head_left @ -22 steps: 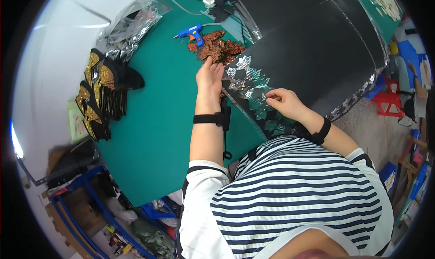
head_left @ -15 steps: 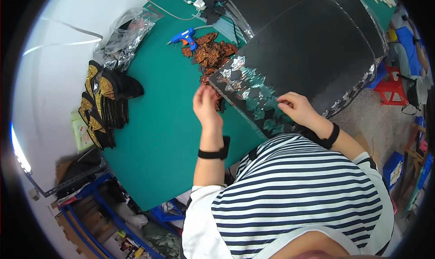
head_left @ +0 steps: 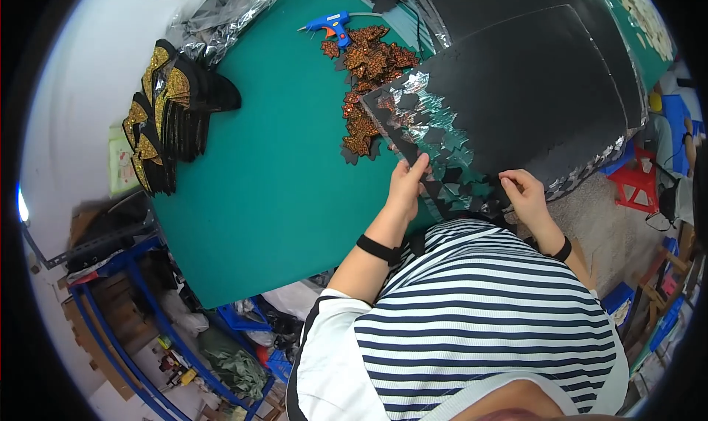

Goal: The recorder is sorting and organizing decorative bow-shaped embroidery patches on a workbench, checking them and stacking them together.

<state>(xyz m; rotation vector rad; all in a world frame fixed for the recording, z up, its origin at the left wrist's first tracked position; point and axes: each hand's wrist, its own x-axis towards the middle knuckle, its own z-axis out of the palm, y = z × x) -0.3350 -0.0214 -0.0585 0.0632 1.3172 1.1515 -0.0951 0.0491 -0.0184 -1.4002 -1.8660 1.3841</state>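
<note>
A large black sheet (head_left: 546,89) lies on the green table, its near left part pierced by leaf-shaped cut-outs (head_left: 442,130) with shiny silver film among them. My left hand (head_left: 405,189) is closed at the sheet's left edge, thumb on top, pinching the strip there. Over the sheet's near edge, my right hand (head_left: 527,194) has thumb and forefinger pressed together beside dark leaf-shaped bits; what they hold, if anything, is too small to make out. Left of the sheet lies a heap of orange-brown glittery leaf-shaped pieces (head_left: 372,60), some with black backs.
A blue glue gun (head_left: 330,26) rests behind the heap. Black and gold glittery pieces (head_left: 173,111) are stacked at the table's left edge, near a clear plastic bag (head_left: 228,23). Pale sticks (head_left: 645,15) lie far right. A red stool (head_left: 636,181) stands on the floor.
My left hand has moved right, from beside the heap to the sheet's left edge. My right hand has shifted right and nearer to me, off the cut-outs. The view has shifted too.
</note>
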